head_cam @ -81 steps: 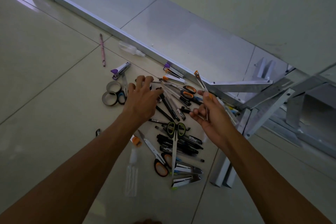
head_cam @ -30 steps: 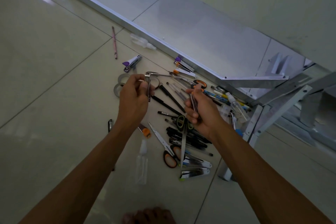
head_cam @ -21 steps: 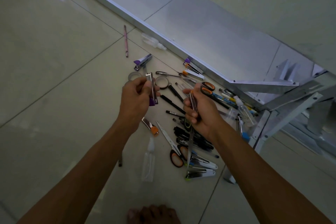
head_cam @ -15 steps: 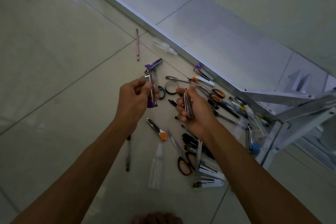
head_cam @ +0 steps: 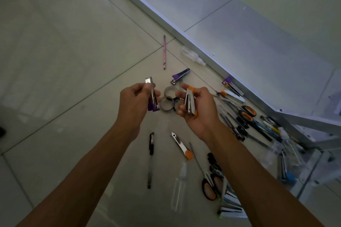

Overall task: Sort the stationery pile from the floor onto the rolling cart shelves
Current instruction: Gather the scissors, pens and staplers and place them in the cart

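The hands are both full. The left hand [head_cam: 135,101] grips a purple cutter [head_cam: 152,97]. The right hand [head_cam: 198,106] holds a bunch of orange cutters [head_cam: 190,102]. This looks like the gathering step. Next, I think, they go to a cart shelf. The stationery pile [head_cam: 238,123] lies on the floor [head_cam: 64,61], below and to the right.

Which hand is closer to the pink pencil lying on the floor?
Left. The left hand is below the pink pencil, slightly left; the right hand is farther, below-right.
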